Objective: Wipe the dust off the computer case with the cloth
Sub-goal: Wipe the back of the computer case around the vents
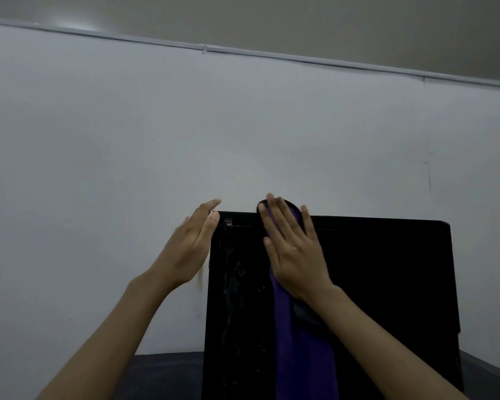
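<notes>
The computer case (373, 284) is black, with pale dusty streaks near its left edge. The cloth (303, 356) lying down the case is plain purple. Behind the case the wall (127, 140) is pale grey-white; the table (162, 376) under it is dark grey.
</notes>
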